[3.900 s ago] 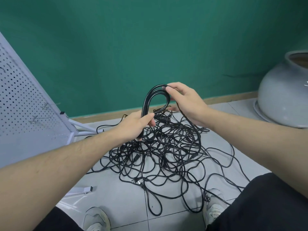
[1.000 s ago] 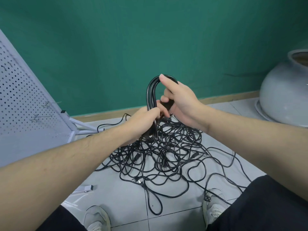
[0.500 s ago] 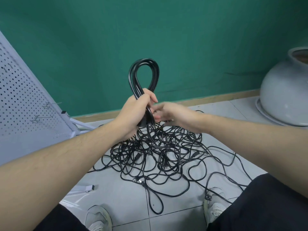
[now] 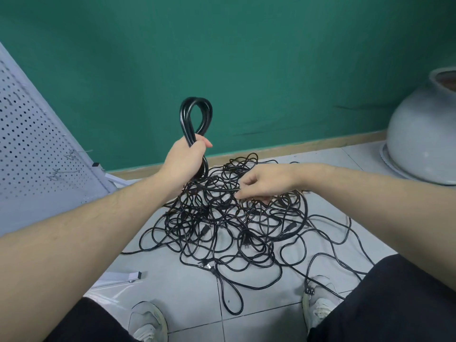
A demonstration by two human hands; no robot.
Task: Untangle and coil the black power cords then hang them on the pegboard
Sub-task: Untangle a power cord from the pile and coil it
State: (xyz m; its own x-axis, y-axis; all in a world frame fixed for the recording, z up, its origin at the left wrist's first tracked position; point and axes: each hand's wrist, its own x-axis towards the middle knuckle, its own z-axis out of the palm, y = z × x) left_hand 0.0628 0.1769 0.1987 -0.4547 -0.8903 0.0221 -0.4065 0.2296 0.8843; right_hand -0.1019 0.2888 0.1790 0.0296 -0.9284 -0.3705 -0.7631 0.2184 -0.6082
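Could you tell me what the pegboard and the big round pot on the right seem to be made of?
Pegboard: probably painted sheet metal, matte pale grey-white with regular punched holes. Pot: likely glazed ceramic, smooth pale grey with a soft sheen; the material is not certain.

No text, label, brand, number or sign can be read anywhere in the head view.
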